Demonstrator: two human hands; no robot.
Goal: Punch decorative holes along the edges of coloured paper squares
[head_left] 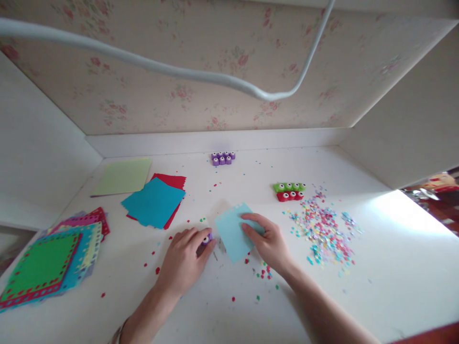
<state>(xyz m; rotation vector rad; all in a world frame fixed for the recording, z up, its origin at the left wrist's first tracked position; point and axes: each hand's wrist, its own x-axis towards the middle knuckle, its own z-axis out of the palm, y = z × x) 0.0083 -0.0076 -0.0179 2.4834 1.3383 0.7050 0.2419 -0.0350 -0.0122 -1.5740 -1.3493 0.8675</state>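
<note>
My left hand (186,253) is closed around a small purple paper punch (207,238) low over the white table, with most of the punch hidden by the fingers. Just to its right, a light blue paper sheet (232,234) has small notches along its top edge. My right hand (267,236) grips this sheet by its right side, fingers lying on top and the thumb out of sight. A narrow gap separates the sheet from the punch. Small red and green paper cutouts (265,272) lie scattered near both hands.
Purple punches (222,158) stand in rows at the back, green and red punches (289,192) at right. Beside them spreads a confetti pile (322,224). On the left are blue paper (154,203), pale green paper (122,177) and a stack of punched sheets (43,265). A white cable (179,71) hangs above.
</note>
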